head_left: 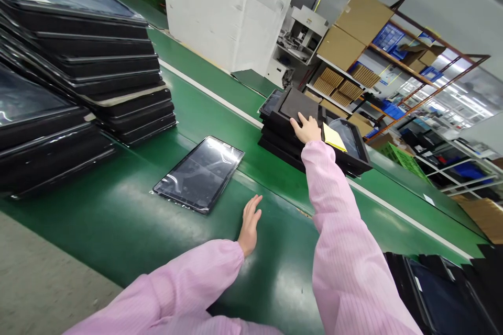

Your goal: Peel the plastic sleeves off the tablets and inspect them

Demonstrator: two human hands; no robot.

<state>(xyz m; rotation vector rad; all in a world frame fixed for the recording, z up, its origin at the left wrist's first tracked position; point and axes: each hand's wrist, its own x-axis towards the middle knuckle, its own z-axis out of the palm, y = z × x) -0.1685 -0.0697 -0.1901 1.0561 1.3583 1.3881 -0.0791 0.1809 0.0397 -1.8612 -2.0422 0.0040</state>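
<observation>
My right hand (307,128) reaches out over a stack of black trays (283,141), its fingers spread on or just above a dark foam sheet (297,105) at the top. A yellow paper (334,137) lies beside that hand, next to a glossy panel (346,135) set in a tray. Closer to me, my left hand (249,224) hovers over the green table with fingers extended and nothing in them. To its left a dark tablet-like screen panel (200,172), wrapped in clear film, lies flat on the table.
Tall stacks of black trays with panels (113,63) stand at the left. More trays with panels (440,293) sit at the lower right. Behind the green table (133,225) are a white pillar (220,10) and a rack with cardboard boxes (363,13).
</observation>
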